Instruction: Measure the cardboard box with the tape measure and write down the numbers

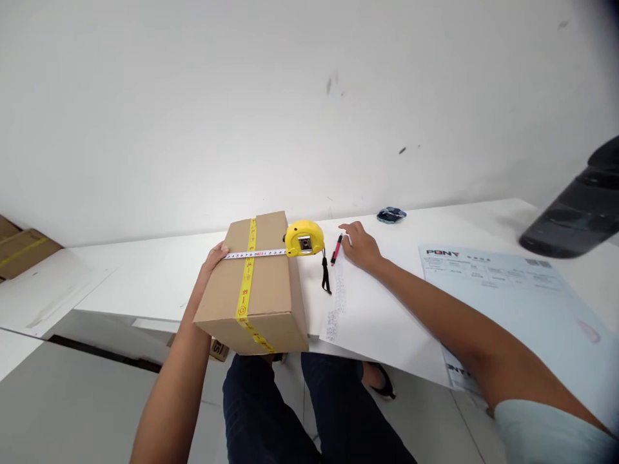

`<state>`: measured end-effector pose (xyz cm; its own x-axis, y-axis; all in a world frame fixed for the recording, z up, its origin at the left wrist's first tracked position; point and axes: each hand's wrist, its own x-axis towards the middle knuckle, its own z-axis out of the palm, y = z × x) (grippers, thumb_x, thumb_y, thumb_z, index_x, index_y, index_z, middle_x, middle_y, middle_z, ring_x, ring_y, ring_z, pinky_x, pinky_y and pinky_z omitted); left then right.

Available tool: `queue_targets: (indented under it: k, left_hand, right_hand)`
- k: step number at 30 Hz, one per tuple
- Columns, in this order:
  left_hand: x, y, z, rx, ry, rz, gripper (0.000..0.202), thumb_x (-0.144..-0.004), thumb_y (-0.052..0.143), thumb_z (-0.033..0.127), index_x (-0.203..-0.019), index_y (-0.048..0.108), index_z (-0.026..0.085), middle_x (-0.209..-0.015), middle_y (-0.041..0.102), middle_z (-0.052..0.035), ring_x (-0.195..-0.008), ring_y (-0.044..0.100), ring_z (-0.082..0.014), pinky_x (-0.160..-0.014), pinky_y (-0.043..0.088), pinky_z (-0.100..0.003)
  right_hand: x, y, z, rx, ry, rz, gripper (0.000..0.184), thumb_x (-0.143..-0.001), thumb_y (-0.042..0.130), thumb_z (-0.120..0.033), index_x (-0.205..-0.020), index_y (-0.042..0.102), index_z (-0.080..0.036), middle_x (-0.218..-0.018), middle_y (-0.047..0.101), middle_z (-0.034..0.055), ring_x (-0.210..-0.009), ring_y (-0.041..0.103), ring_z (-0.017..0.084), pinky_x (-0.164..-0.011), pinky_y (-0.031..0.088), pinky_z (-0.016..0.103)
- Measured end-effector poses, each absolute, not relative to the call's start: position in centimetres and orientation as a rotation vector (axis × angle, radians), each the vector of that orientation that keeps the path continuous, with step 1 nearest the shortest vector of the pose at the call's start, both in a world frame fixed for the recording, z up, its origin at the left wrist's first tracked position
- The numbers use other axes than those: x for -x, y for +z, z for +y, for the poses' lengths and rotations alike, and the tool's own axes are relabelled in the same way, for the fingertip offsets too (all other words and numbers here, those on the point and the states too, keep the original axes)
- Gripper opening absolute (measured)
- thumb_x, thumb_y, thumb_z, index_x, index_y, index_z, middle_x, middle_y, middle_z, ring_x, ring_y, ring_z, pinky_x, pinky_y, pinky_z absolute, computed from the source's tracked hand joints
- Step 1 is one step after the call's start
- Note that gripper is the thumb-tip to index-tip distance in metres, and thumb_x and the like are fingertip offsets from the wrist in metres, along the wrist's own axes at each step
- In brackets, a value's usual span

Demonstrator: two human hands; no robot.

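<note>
A cardboard box (268, 283), sealed with yellow printed tape (246, 283), sits at the table's front edge. The white blade (256, 254) of a yellow tape measure (304, 238) runs across its top, the case resting at the box's right edge with a black strap (325, 274) hanging from it. My left hand (215, 254) is at the box's left edge, closed on the blade's end; its lower fingers are hidden. Beside a red and black pen (337, 250), my right hand (360, 245) has its thumb and index finger apart, near the pen's upper end.
White papers (377, 309) and a pale blue PONY-printed sheet (483, 290) lie to the right. A dark bottle (570, 212) stands far right; a small blue patterned item (391, 214) lies by the wall. More cardboard boxes (29, 251) are at far left.
</note>
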<state>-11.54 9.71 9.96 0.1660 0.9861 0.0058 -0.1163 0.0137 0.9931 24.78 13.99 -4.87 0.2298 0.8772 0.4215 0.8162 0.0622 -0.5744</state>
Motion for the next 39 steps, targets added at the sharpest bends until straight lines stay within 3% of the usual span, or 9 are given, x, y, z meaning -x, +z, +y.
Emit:
queue_targets:
  k: [3, 7, 10, 12, 16, 23, 30, 35, 39]
  left_hand:
    - [11.8, 9.5, 9.8, -1.195, 1.166, 1.010, 0.060, -0.067, 0.084, 0.048, -0.117, 0.062, 0.022, -0.096, 0.068, -0.0039, -0.083, 0.067, -0.0229, -0.071, 0.051, -0.031]
    - [12.2, 8.9, 9.8, -1.182, 1.201, 0.970, 0.059, -0.071, 0.080, 0.046, -0.122, 0.060, 0.023, -0.104, 0.067, -0.0043, -0.094, 0.067, -0.0247, -0.077, 0.049, -0.032]
    - [12.6, 8.3, 9.9, -1.169, 1.183, 0.935, 0.056, -0.073, 0.078, 0.043, -0.122, 0.060, 0.023, -0.108, 0.067, -0.0047, -0.098, 0.066, -0.0256, -0.080, 0.048, -0.032]
    - [13.0, 8.0, 10.0, -1.157, 1.169, 0.930, 0.056, -0.073, 0.079, 0.043, -0.121, 0.061, 0.023, -0.108, 0.067, -0.0054, -0.098, 0.067, -0.0264, -0.079, 0.048, -0.032]
    - [13.8, 7.9, 10.3, -1.151, 1.183, 0.953, 0.057, -0.072, 0.081, 0.048, -0.119, 0.061, 0.023, -0.106, 0.067, -0.0057, -0.094, 0.068, -0.0261, -0.079, 0.049, -0.034]
    - [14.9, 10.0, 10.5, -1.212, 1.046, 1.179, 0.062, -0.069, 0.084, 0.055, -0.116, 0.057, 0.024, -0.099, 0.068, -0.0085, -0.084, 0.069, -0.0280, -0.075, 0.053, -0.041]
    - [14.7, 15.2, 8.3, -1.563, 0.858, 1.541, 0.052, -0.066, 0.089, 0.042, -0.112, 0.068, 0.030, -0.120, 0.069, -0.0107, -0.114, 0.062, -0.0338, -0.085, 0.047, -0.037]
    - [12.0, 17.0, 5.1, -2.293, 0.551, 1.800, 0.029, -0.083, 0.068, 0.049, -0.104, 0.072, 0.029, -0.118, 0.071, -0.0098, -0.108, 0.062, -0.0360, -0.092, 0.046, -0.046]
    - [10.2, 18.1, 4.3, -2.514, 0.107, 1.991, 0.027, -0.094, 0.046, 0.040, -0.105, 0.065, 0.025, -0.116, 0.069, -0.0071, -0.099, 0.065, -0.0277, -0.086, 0.049, -0.042]
  right_hand:
    - [-23.6, -2.9, 12.9, 1.363, 0.112, -1.451, 0.046, -0.099, 0.037, -0.045, -0.137, 0.051, -0.022, -0.125, 0.060, 0.0130, -0.079, 0.061, 0.021, -0.080, 0.053, 0.040]
    - [-20.8, 0.5, 10.6, 0.988, 0.347, -1.384, 0.066, -0.096, 0.029, -0.067, -0.150, 0.030, -0.029, -0.130, 0.060, 0.0135, -0.075, 0.062, 0.020, -0.075, 0.054, 0.039]
    - [-18.6, 2.8, 8.6, 0.822, 0.478, -1.501, 0.080, -0.088, 0.045, -0.074, -0.153, 0.023, -0.032, -0.133, 0.060, 0.0137, -0.078, 0.065, 0.021, -0.076, 0.056, 0.041]
    - [-17.5, 4.3, 7.7, 0.828, 0.485, -1.565, 0.079, -0.085, 0.058, -0.070, -0.150, 0.031, -0.033, -0.127, 0.063, 0.0116, -0.089, 0.067, 0.024, -0.084, 0.057, 0.043]
    - [-17.0, 8.4, 8.5, 0.948, 0.619, -1.685, 0.057, -0.085, 0.067, -0.057, -0.135, 0.054, -0.032, -0.110, 0.069, 0.0071, -0.099, 0.067, 0.026, -0.090, 0.056, 0.045]
    - [-18.8, 12.0, 12.6, 0.950, 1.024, -1.757, 0.058, -0.077, 0.080, -0.043, -0.127, 0.054, -0.029, -0.115, 0.072, 0.0064, -0.102, 0.072, 0.025, -0.091, 0.058, 0.043]
    - [-17.6, 10.0, 14.6, 0.840, 0.886, -1.644, 0.043, -0.085, 0.070, -0.045, -0.124, 0.067, -0.028, -0.124, 0.070, 0.0054, -0.096, 0.069, 0.021, -0.097, 0.054, 0.045]
    - [-16.4, 9.9, 15.9, 0.751, 0.850, -1.591, 0.038, -0.089, 0.061, -0.037, -0.125, 0.067, -0.028, -0.129, 0.066, 0.0065, -0.112, 0.063, 0.024, -0.103, 0.049, 0.048]
    - [-15.6, 9.7, 15.7, 0.786, 0.788, -1.607, 0.039, -0.090, 0.058, -0.034, -0.127, 0.061, -0.026, -0.136, 0.059, 0.0075, -0.121, 0.059, 0.024, -0.107, 0.046, 0.046]
